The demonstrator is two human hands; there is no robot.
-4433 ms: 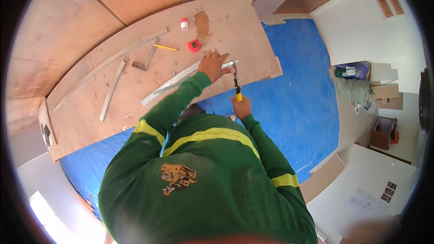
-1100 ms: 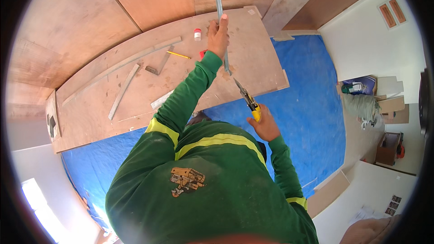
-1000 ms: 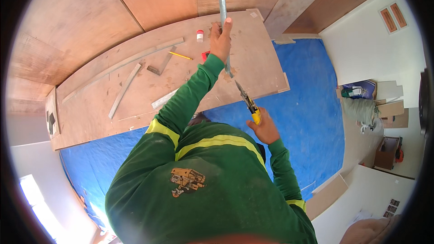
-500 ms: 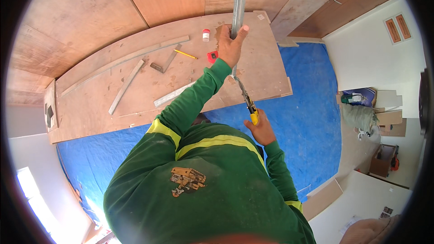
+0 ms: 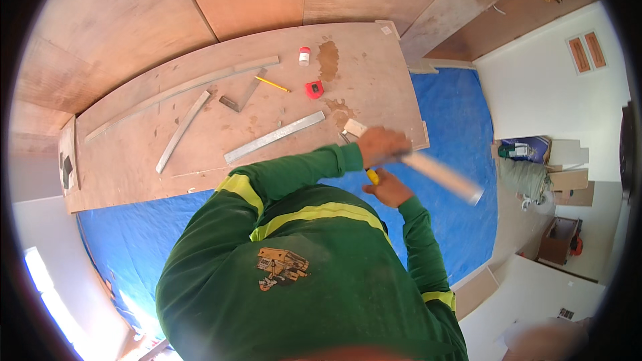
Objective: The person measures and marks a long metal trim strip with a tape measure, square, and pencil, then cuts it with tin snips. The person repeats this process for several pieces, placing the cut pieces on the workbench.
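Note:
My left hand (image 5: 386,144) is closed around a long metal channel (image 5: 441,177), smeared by motion. One short end of it lies over the table edge; the longer part slants out to the right above the blue sheet. Just below, my right hand (image 5: 391,191) grips the yellow handle of a pair of tin snips (image 5: 372,176). Most of the snips is hidden behind my left hand, so I cannot tell whether the blades touch the channel. Nearest on the plywood table (image 5: 221,127) lies a cut metal strip (image 5: 274,137).
On the table are a red tape measure (image 5: 313,89), yellow pencil (image 5: 273,84), try square (image 5: 249,93), red-capped bottle (image 5: 304,57) and more metal strips (image 5: 182,132). A blue sheet (image 5: 461,120) covers the floor. Bags and boards (image 5: 535,167) stand by the right wall.
The channel has swung from upright, pointing away over the table, down to the right. My left hand has come nearer and to the right; my right hand has risen slightly less far from it.

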